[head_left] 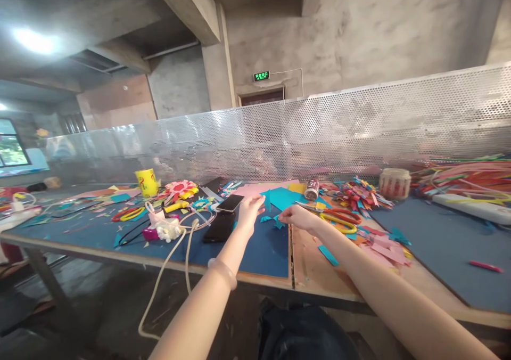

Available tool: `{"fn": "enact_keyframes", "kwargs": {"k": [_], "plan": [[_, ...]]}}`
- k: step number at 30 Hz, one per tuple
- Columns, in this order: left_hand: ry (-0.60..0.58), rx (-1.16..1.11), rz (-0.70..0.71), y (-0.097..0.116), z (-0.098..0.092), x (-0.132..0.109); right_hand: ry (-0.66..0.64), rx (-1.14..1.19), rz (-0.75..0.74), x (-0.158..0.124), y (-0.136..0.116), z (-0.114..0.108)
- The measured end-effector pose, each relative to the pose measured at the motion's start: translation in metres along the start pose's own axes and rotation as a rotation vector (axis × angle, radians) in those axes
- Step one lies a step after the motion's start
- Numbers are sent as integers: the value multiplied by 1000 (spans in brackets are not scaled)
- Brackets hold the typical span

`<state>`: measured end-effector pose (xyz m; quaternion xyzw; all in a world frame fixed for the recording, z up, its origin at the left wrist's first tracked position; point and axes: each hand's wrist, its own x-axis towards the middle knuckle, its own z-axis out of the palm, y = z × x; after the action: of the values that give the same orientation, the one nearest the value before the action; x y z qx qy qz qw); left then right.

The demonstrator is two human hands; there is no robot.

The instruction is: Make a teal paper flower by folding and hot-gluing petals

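Note:
My left hand (250, 211) is closed on a piece of blue paper (268, 199), which stands up from its fingertips above the blue mat. Facing it, my right hand (300, 218) is pinched at a small folded blue paper piece (279, 223); its fingertips are partly hidden. Blue paper sheets (287, 197) lie just behind both hands. Close to the right wrist are scissors with orange and yellow handles (339, 221). Beside the left wrist lie a phone (230, 203) and a dark flat object (219, 228).
A perforated metal screen (263, 141) closes off the table's back. Left are a yellow cup (147, 183), a power strip with cables (167, 227) and a red-yellow paper flower (181, 189). Right are a brown jar (312, 188), pink paper scraps (385, 248) and a glass jar (394, 184).

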<state>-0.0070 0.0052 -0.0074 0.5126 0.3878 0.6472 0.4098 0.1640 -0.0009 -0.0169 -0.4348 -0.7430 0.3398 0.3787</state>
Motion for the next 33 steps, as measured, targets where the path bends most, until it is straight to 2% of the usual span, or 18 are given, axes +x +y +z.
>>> {"fn": "enact_keyframes", "kwargs": {"k": [4, 9, 14, 20, 27, 30, 33], "plan": [[-1, -166, -45, -9, 11, -2, -56, -45, 36, -2, 0, -2], [11, -281, -92, -13, 8, -1, -74, -75, 60, 1, 3, -3], [-2, -300, -124, -16, 9, -2, -65, -81, 42, 0, 2, -3], [-64, -217, -78, -17, 9, -9, 94, -122, -6, -3, -5, -5], [-84, -86, -21, -16, 11, -15, 337, -99, -74, 5, -8, 16], [-78, -62, -1, -17, 10, -13, 362, -27, -52, 7, -6, 14], [-79, -27, -20, -17, 10, -13, 311, 88, -15, 5, -2, 8]]}}
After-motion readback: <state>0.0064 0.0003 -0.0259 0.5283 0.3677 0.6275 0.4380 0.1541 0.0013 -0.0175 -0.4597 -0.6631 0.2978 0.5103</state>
